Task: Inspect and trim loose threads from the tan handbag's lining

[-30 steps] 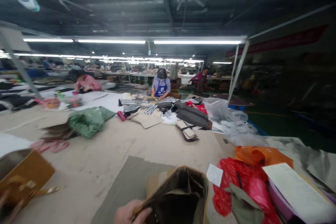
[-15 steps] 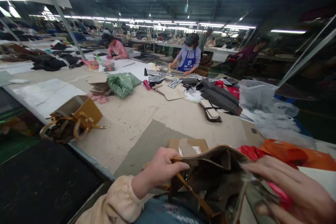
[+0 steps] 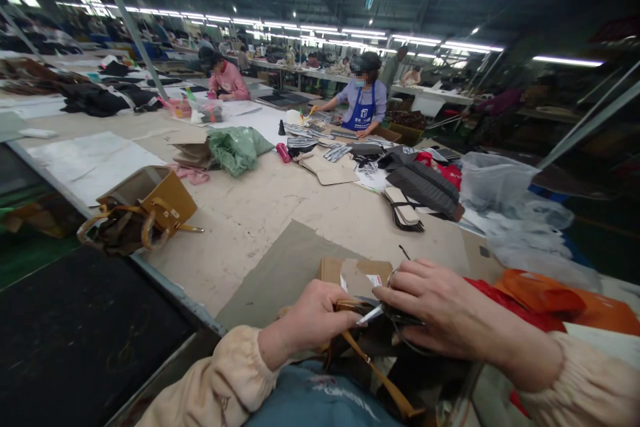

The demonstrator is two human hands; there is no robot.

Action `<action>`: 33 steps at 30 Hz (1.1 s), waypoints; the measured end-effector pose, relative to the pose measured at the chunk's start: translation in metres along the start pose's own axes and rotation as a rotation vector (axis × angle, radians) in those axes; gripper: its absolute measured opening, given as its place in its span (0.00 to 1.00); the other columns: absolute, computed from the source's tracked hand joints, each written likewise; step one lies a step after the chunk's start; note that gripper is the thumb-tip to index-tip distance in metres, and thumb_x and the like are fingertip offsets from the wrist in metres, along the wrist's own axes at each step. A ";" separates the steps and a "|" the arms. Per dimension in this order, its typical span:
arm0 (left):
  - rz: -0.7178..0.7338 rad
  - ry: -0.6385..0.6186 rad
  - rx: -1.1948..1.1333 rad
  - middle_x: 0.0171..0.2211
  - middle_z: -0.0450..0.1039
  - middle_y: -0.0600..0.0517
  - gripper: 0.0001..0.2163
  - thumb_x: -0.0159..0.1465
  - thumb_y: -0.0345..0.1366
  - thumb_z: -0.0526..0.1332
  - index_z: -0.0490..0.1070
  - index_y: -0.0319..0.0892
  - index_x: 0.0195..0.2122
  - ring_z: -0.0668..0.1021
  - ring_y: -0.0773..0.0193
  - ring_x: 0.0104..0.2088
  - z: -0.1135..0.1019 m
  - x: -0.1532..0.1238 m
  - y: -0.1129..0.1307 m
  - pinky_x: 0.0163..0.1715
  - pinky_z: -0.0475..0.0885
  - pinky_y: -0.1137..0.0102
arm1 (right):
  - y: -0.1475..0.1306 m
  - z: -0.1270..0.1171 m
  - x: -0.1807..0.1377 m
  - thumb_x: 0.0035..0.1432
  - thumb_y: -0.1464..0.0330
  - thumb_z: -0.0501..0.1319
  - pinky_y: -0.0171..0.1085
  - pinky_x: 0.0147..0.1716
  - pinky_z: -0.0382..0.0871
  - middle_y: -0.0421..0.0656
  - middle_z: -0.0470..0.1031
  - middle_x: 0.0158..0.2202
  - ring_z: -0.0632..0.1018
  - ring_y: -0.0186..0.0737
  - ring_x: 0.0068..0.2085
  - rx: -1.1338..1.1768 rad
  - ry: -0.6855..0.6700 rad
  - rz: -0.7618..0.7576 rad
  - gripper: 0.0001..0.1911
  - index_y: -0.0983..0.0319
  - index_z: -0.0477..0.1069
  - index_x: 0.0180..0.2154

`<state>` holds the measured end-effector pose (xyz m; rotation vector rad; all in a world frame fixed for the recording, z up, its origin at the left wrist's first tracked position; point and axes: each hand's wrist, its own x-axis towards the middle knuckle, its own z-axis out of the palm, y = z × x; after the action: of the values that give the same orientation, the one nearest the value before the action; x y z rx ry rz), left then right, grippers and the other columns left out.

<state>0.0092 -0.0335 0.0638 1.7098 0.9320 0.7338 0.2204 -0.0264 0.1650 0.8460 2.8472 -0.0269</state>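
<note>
Low in front of me is a brown bag (image 3: 417, 373) with a tan strap (image 3: 383, 377) hanging along its side. My left hand (image 3: 320, 310) pinches the bag's upper edge between thumb and fingers. Close by, my right hand (image 3: 430, 303) is closed around what look like scissors (image 3: 371, 315). Their pale pointed blade reaches toward my left thumb at the bag's edge; the handles are mostly hidden by my fingers. Behind both hands lies a cardboard box (image 3: 355, 272) with a white label.
A finished-looking tan bag (image 3: 167, 197) sits at the table's left edge. Farther back are a green plastic bag (image 3: 240, 150), stacked panels (image 3: 404, 210) and a clear plastic bin (image 3: 495, 180). Orange fabric (image 3: 565, 300) lies at right. A co-worker in a blue apron (image 3: 361, 110) stands across the table.
My right hand has moved left from the bag's right side to beside my left hand, and scissors now show in it. My left hand keeps its grip on the bag's edge.
</note>
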 end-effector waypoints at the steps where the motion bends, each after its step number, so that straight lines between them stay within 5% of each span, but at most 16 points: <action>1: -0.005 0.000 0.001 0.17 0.58 0.59 0.10 0.54 0.35 0.61 0.68 0.36 0.18 0.62 0.73 0.21 0.001 0.001 -0.002 0.21 0.53 0.76 | 0.002 0.001 0.001 0.50 0.67 0.61 0.41 0.39 0.56 0.42 0.69 0.36 0.66 0.42 0.38 -0.011 -0.002 -0.009 0.19 0.57 0.66 0.46; 12: 0.033 0.003 0.015 0.16 0.57 0.59 0.10 0.53 0.31 0.59 0.65 0.36 0.16 0.61 0.74 0.20 0.005 0.008 -0.012 0.21 0.53 0.77 | 0.010 -0.001 0.007 0.53 0.65 0.60 0.42 0.38 0.56 0.43 0.70 0.36 0.66 0.43 0.39 -0.014 -0.063 -0.087 0.16 0.58 0.66 0.45; 33: 0.065 0.048 -0.065 0.23 0.73 0.53 0.10 0.56 0.40 0.63 0.78 0.37 0.30 0.69 0.71 0.23 0.012 0.006 -0.012 0.26 0.64 0.77 | 0.008 0.003 0.010 0.56 0.64 0.56 0.40 0.34 0.58 0.43 0.69 0.31 0.67 0.42 0.34 0.003 -0.082 -0.134 0.11 0.61 0.67 0.41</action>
<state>0.0190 -0.0319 0.0493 1.6786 0.8795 0.8425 0.2171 -0.0141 0.1603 0.6382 2.8218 -0.0817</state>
